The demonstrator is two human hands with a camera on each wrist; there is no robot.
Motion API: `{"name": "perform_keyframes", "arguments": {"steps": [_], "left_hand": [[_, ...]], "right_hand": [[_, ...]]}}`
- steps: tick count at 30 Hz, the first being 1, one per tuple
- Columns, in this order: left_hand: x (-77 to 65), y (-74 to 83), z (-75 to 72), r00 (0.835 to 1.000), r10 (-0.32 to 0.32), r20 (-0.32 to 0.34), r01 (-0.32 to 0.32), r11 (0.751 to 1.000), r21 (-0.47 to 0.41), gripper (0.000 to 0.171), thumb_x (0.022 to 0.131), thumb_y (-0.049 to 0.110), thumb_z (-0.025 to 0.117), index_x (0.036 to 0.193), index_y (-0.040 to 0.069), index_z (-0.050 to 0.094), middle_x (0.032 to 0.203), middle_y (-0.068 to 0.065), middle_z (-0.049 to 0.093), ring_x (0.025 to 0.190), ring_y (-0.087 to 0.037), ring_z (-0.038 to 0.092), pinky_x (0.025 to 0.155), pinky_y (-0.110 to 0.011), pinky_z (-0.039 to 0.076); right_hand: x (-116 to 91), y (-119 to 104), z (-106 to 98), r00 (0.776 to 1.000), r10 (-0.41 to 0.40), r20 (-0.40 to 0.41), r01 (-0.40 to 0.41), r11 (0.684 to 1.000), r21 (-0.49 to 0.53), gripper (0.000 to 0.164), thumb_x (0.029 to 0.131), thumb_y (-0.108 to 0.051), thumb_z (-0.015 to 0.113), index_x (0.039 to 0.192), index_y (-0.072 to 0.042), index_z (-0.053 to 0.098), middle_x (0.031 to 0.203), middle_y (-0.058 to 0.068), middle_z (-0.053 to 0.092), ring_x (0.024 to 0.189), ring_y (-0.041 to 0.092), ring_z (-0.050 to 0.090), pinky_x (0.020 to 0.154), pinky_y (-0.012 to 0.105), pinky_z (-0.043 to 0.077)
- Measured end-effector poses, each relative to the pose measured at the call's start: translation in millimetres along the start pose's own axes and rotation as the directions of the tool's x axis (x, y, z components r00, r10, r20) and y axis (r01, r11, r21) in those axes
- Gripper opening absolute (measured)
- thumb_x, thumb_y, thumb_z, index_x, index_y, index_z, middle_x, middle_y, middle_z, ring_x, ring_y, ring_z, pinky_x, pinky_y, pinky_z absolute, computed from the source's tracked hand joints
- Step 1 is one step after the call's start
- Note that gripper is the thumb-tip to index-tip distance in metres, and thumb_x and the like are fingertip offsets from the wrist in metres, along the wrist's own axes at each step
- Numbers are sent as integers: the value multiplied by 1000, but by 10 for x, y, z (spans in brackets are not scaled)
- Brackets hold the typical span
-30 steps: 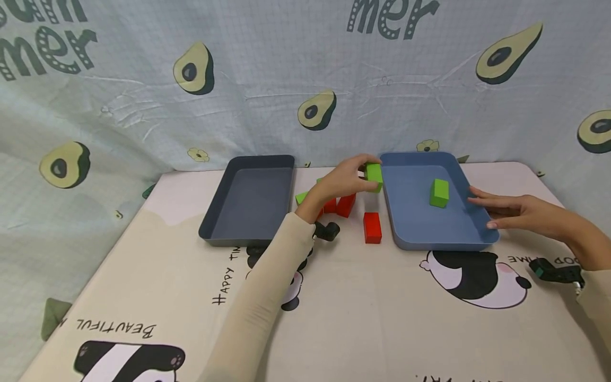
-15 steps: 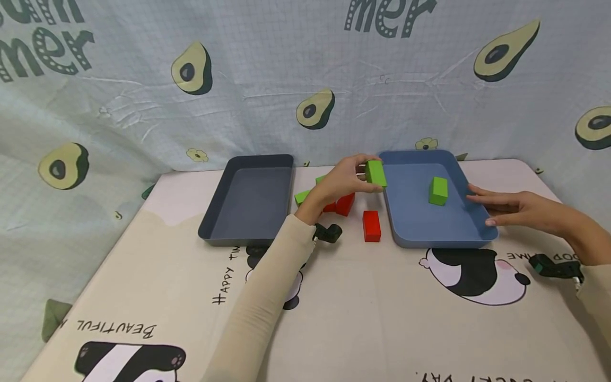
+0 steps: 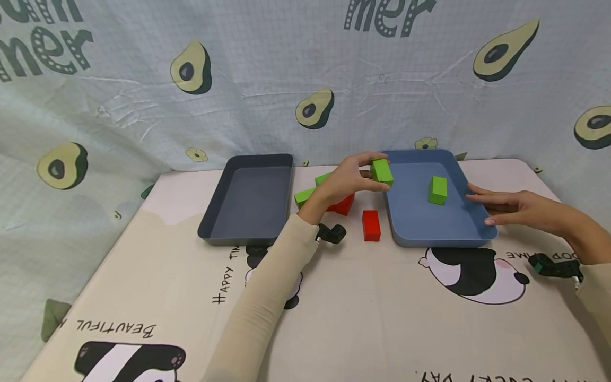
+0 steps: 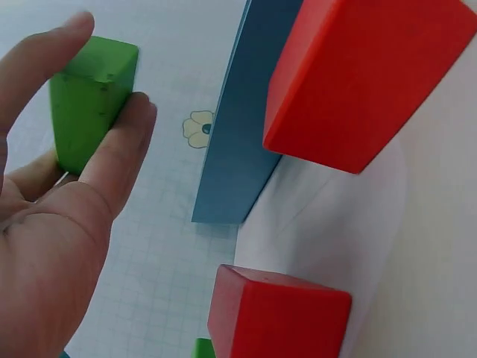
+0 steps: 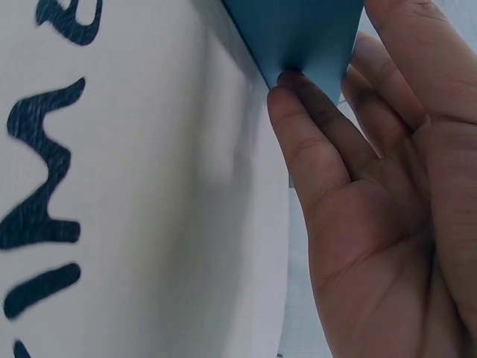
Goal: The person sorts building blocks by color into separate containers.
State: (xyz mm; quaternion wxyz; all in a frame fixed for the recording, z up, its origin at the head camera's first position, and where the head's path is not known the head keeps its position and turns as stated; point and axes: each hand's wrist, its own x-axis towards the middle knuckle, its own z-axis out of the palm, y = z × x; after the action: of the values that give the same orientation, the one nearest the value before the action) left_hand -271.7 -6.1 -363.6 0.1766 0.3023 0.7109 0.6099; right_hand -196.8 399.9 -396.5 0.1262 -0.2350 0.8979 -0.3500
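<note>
My left hand pinches a green block between thumb and fingers, raised at the left rim of the blue tray. In the left wrist view the same green block sits between the fingertips, clear of the tray's outer wall. A second green block stands inside the blue tray. My right hand touches that tray's right side with extended fingers. Its fingertips rest against the outer wall in the right wrist view.
Left of the blocks lies a dark grey tray. Under my left wrist are green blocks and red blocks, partly hidden. A lone red block stands between this group and the blue tray. A patterned cloth covers the table.
My left hand has carried the green block slightly right, from beside the blue tray to its left rim, tilting it a little. The right hand stays at the tray's side.
</note>
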Motion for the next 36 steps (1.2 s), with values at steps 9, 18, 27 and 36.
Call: {"name": "perform_keyframes", "arguments": {"steps": [9, 18, 27, 36], "left_hand": [[6, 0, 13, 1000, 30, -10, -30, 999, -45, 64, 87, 3, 80, 144, 6, 50, 145, -14, 54, 112, -19, 67, 97, -28, 55], [33, -45, 22, 998, 69, -10, -68, 996, 57, 63, 85, 10, 83, 142, 8, 56, 133, -3, 61, 115, -17, 63, 96, -24, 54], [27, -62, 40, 997, 69, -31, -67, 996, 51, 61, 85, 12, 84, 141, 11, 58, 137, 0, 59, 120, -14, 61, 101, -24, 51], [33, -65, 84, 996, 66, -56, -63, 997, 51, 65, 84, 13, 85, 143, 15, 57, 143, 4, 56, 129, -13, 55, 113, -36, 44]], "right_hand": [[8, -9, -16, 1000, -11, -5, 11, 1000, 1, 59, 95, -4, 69, 150, -6, 50, 158, -32, 23, 129, -28, 26, 89, 0, 37], [4, -20, -17, 1000, -25, -3, 25, 1000, 16, 58, 95, -2, 69, 149, -4, 51, 157, -32, 24, 129, -27, 27, 90, -1, 37], [13, -5, -5, 1000, -20, -1, 20, 1000, 13, 57, 94, -3, 70, 149, -4, 51, 154, -36, 24, 128, -28, 27, 90, 0, 38], [-8, -12, 2, 999, -38, 0, 38, 999, -7, 57, 94, -3, 70, 149, -4, 52, 154, -37, 24, 128, -27, 28, 89, 0, 38]]}}
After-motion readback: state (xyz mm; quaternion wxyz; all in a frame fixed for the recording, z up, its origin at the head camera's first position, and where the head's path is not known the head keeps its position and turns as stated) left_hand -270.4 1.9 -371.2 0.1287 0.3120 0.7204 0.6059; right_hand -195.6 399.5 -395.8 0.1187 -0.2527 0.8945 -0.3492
